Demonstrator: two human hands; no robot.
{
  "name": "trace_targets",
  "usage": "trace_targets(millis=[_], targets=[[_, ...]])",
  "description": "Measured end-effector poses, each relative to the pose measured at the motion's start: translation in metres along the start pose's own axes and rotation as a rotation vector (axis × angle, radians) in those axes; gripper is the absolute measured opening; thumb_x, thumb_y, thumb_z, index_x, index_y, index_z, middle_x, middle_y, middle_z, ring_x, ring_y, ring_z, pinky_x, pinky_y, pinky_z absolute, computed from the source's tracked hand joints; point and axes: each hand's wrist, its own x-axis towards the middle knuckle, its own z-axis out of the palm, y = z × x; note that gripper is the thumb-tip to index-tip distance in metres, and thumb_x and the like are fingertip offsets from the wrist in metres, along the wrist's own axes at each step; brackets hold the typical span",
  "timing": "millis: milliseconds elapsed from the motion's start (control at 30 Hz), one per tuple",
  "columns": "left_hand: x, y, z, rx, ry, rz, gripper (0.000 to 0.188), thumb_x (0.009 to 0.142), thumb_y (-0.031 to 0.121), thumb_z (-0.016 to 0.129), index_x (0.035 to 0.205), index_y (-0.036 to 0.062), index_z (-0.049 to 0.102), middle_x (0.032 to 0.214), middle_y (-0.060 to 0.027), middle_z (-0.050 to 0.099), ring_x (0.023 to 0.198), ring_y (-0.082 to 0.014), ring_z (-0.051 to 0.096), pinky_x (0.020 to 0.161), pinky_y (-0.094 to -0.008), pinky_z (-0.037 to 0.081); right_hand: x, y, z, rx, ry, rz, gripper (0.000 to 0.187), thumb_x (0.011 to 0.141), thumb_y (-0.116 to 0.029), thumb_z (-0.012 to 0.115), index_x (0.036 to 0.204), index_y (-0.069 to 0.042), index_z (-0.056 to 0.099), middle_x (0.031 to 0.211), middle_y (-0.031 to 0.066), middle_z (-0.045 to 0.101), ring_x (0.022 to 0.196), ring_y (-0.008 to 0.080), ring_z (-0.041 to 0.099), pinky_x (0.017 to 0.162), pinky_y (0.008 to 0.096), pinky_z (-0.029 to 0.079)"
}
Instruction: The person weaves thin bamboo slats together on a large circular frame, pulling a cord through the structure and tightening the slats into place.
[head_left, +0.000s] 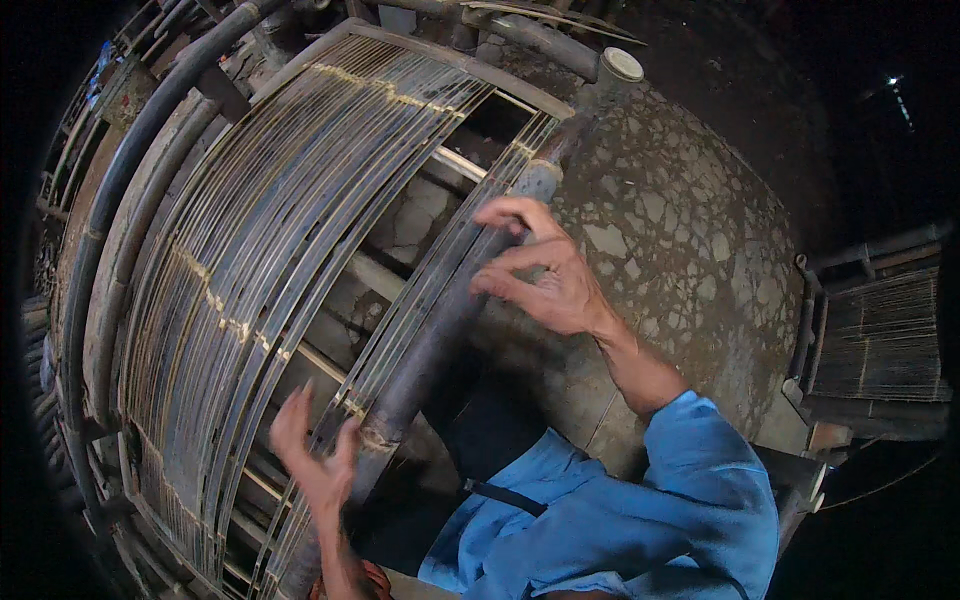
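Stony floor [680,210] spreads at two o'clock, strips [290,190] at ten. Left hand [320,470] at seven and right hand [555,275] nearer centre gape open, apparently spacing strips; next needs light pinching.

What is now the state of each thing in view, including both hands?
Left hand: open, thumb and fingers apart
Right hand: open, fingers bent and spread
Strips: laid side by side, with one wider gap
Ties: fastened across the strips
Crossbars: exposed in the gap
Thick pole: lying alongside the strips
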Motion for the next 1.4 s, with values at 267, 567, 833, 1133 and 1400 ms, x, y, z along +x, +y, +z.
trace_targets(millis=[267,567,833,1133,1400], targets=[[0.138,0.116,0.067,-1.513,-0.653,-0.321,0.052,0.087,0.021,0.08,0.13,-0.0022,0.065,0.097,-0.0079,0.068,0.086,-0.0159,0.063,0.076,-0.0328,0.05,0.072,0.021,-0.019,0.092,-0.278,-0.096,0.02,0.092,-0.024,0.073,0.105,-0.01,0.08,0.106,0.009,0.075,0.1,0.0268,0.069,0.092,0.0391,0.054],[0.198,0.019,0.168,-0.1,-0.29,0.025,0.025,0.086,0.02,0.076,0.098,-0.0014,0.074,0.079,-0.0206,0.073,0.07,-0.0328,0.07,0.064,-0.0424,0.055,0.104,0.182,-0.047,-0.625,-0.601,0.196,0.037,0.095,-0.03,0.056,0.125,-0.015,0.073,0.113,0.016,0.073,0.108,0.035,0.065,0.096,0.0417,0.048],[0.291,0.09,0.317,-0.384,-0.53,-0.161,0.035,0.085,0.022,0.064,0.101,-0.0087,0.071,0.101,-0.0339,0.07,0.1,-0.0468,0.071,0.084,-0.0506,0.056,0.107,0.258,0.007,-0.573,-0.727,0.261,0.048,0.091,-0.028,0.044,0.133,-0.019,0.067,0.116,0.0195,0.072,0.104,0.0368,0.067,0.101,0.0481,0.037],[0.297,0.093,0.327,-0.582,-0.501,-0.425,0.036,0.083,0.014,0.066,0.114,-0.0024,0.07,0.1,-0.0243,0.073,0.087,-0.0331,0.072,0.074,-0.0402,0.054,0.112,0.247,-0.002,-0.568,-0.647,0.383,0.03,0.094,-0.026,0.051,0.1,-0.007,0.075,0.107,0.0176,0.073,0.107,0.0361,0.067,0.099,0.0488,0.041],[0.222,0.173,0.217,-0.786,-0.217,0.417,0.052,0.079,0.016,0.08,0.128,0.0078,0.063,0.097,-0.0121,0.071,0.075,-0.0221,0.066,0.069,-0.0361,0.053,0.049,0.126,-0.056,-0.331,-0.132,-0.106,0.007,0.09,-0.008,0.065,0.094,-0.006,0.071,0.109,0.0079,0.062,0.11,0.03,0.056,0.102,0.0452,0.039]])
